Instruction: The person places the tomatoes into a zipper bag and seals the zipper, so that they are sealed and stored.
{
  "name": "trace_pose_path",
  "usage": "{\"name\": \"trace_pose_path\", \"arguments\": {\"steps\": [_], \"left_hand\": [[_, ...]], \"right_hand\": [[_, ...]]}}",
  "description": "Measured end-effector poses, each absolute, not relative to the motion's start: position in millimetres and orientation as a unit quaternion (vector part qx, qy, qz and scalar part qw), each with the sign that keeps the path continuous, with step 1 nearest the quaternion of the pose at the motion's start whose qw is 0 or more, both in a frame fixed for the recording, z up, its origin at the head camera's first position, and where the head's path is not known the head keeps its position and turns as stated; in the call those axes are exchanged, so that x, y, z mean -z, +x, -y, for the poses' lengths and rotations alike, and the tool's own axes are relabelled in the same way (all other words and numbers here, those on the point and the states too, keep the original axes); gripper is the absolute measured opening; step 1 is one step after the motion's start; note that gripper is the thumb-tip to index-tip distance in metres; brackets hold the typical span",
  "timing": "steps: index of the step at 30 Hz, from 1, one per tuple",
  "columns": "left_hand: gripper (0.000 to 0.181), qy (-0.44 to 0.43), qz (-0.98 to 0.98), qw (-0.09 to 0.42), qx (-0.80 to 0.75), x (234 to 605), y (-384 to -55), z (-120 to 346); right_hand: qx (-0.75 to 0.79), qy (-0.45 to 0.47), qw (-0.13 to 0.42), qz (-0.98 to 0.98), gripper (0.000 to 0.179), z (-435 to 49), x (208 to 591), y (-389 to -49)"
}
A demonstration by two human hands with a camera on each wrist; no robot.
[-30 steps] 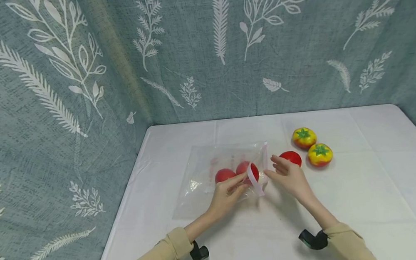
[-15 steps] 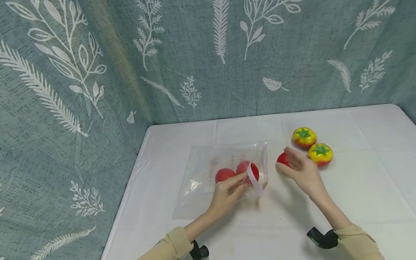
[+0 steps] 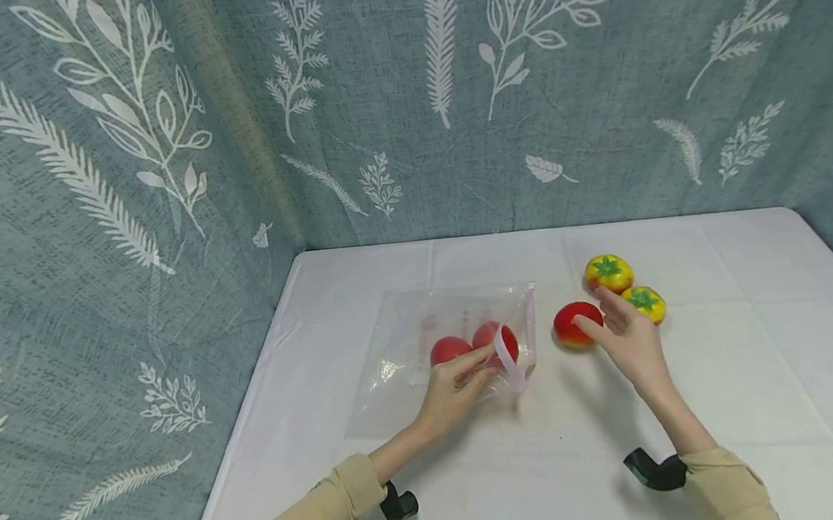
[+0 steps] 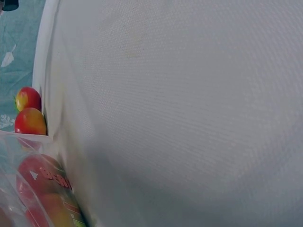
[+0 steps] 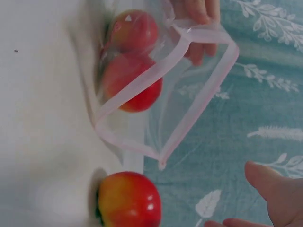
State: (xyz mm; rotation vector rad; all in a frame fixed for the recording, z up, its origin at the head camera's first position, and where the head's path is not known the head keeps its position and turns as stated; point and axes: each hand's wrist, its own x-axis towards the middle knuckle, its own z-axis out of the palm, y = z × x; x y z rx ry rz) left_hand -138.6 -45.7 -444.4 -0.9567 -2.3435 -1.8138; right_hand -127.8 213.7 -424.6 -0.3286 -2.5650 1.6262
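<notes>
My left hand point(image 3: 450, 395) pinches the near side of a clear zip bag's point(image 3: 384, 389) mouth, which gapes toward the right. Two red round fruits point(image 3: 450, 350) lie inside the bag; red print shows on its plastic in the left wrist view. My right hand point(image 3: 634, 348) is above the table with its fingers spread and nothing held. Beside its thumb lies a red-and-yellow fruit point(image 3: 572, 333), just right of the bag mouth; in the right wrist view, thumb and fruit point(image 5: 130, 199) look apart. That hand's fingers partly cover one of two yellow-topped fruits with green leafy crowns point(image 3: 608, 268).
A white cloth point(image 3: 499, 486) covers the table. Behind and to the left hangs a blue-green curtain point(image 3: 385, 87) with white leaf prints, close to the table's back edge. Each wrist carries a black camera mount point(image 3: 657, 471).
The right hand has moved right, away from the bag mouth and past the loose red-and-yellow fruit, which shows more fully. The left hand and bag have stayed in place.
</notes>
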Motion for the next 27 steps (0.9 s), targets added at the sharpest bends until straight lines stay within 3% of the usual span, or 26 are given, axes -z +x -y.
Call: {"name": "trace_pose_path", "arguments": {"steps": [5, 12, 27], "left_hand": [[0.036, -0.308, 0.755, 0.013, 0.579, 445, -139, 46], [0.037, -0.299, 0.757, 0.012, 0.580, 474, -150, 45], [0.038, -0.301, 0.748, -0.002, 0.591, 479, -152, 46]], "right_hand": [[-0.537, -0.124, 0.043, 0.834, 0.072, -217, 431, -132], [-0.527, -0.142, 0.019, 0.838, 0.075, -219, 444, -140], [-0.502, -0.145, 0.000, 0.853, 0.077, -217, 466, -147]]}}
